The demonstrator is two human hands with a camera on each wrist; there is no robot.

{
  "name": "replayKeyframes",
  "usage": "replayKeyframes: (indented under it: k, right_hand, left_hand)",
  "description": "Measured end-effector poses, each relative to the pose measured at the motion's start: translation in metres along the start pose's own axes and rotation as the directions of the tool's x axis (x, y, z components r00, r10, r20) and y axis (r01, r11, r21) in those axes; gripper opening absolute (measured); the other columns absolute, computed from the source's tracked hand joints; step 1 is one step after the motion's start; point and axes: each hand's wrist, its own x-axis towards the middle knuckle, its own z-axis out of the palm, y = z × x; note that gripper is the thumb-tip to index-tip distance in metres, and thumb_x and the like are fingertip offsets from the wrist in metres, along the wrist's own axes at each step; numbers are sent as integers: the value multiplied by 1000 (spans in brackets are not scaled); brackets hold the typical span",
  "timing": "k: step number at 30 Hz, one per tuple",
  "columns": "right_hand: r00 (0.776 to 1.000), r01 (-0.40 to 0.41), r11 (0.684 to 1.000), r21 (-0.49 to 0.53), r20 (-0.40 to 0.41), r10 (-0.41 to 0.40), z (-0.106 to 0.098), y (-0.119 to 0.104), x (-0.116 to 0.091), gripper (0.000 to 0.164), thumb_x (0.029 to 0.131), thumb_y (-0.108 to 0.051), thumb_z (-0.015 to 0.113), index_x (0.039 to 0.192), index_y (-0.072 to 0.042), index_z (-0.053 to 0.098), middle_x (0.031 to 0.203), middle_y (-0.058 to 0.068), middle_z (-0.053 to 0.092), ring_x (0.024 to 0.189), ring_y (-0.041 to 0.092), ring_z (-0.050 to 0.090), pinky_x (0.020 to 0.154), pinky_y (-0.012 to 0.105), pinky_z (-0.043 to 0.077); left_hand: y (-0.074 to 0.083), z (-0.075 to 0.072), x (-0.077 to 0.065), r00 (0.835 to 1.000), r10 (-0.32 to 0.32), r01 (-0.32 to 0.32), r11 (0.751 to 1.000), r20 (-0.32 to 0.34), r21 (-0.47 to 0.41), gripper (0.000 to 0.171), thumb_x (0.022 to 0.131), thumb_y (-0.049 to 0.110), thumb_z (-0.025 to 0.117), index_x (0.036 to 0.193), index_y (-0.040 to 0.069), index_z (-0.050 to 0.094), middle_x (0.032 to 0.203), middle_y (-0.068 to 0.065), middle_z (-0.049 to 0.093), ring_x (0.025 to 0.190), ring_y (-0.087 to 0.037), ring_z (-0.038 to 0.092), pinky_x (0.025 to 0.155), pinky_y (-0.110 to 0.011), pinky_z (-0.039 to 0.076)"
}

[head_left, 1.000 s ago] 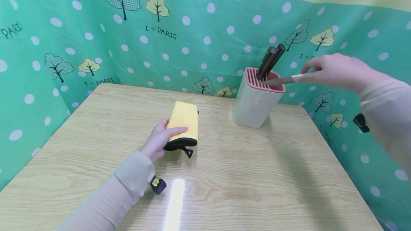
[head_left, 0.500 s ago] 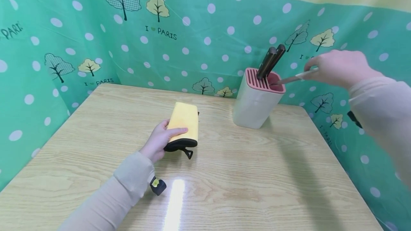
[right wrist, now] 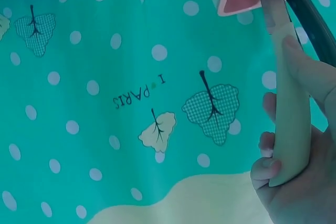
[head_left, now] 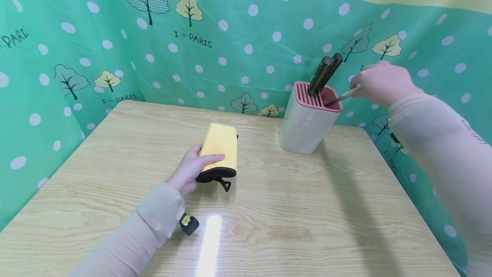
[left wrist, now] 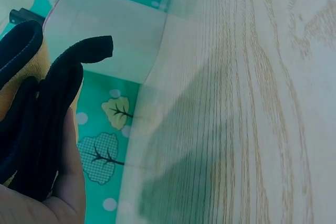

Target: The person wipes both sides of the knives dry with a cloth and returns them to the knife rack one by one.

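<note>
My left hand [head_left: 189,169] holds a folded yellow-and-black cloth [head_left: 221,142] above the table, its thumb across the yellow face. A black loop hangs from its near end. In the left wrist view, black layers of the cloth [left wrist: 55,98] hide most of the fingers. My right hand [head_left: 384,81] grips a knife [right wrist: 291,108] by its pale handle. The blade slants down into the open pink compartment of the white knife block [head_left: 305,129], beside the slots; its tip is hidden. Two dark-handled knives [head_left: 320,74] stand tilted in the slotted part.
The knife block stands near the back right edge of the wooden table [head_left: 269,217]. Behind and beside the table hangs a green dotted curtain [head_left: 238,54]. A bright light reflection lies on the tabletop near the front.
My right hand has moved left towards the block. The pale-handled knife's tip has shifted from above the slots into the open compartment. The left hand and cloth have hardly moved.
</note>
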Motion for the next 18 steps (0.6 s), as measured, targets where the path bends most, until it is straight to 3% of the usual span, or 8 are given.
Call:
replayKeyframes:
  k: [7,10,15,18]
  right_hand:
    - [1000,7,998,61,29,-9,13,-7,11,24,93,-13,65,114,-7,72,115,22,66,104,42,50,83,57,51]
    - [999,2,994,105,34,-6,19,-11,15,22,93,-7,61,111,-3,72,110,22,67,101,40,53,87,57,50]
    - [1000,5,991,135,15,-7,30,-15,18,18,91,-1,62,106,-2,72,94,17,63,87,33,53,80,49,53]
    - [1000,-10,986,164,26,6,35,-18,20,19,91,-2,64,109,0,70,94,18,60,87,33,52,79,49,53]
  left_hand:
    - [-1,0,-1,1000,-12,12,999,-8,29,76,85,18,77,146,6,34,103,-2,68,80,-9,70,72,-24,57]
    - [-3,-1,-1,1000,-13,13,999,0,30,75,85,18,77,146,6,34,103,-2,69,81,-10,71,72,-25,57]
    - [-7,-2,-2,1000,-18,17,999,9,47,75,85,20,77,146,6,35,101,-1,70,81,-10,70,73,-24,57]
    - [-9,-3,-2,1000,-22,22,998,9,59,77,86,23,77,148,7,34,102,-1,70,82,-9,70,74,-24,56]
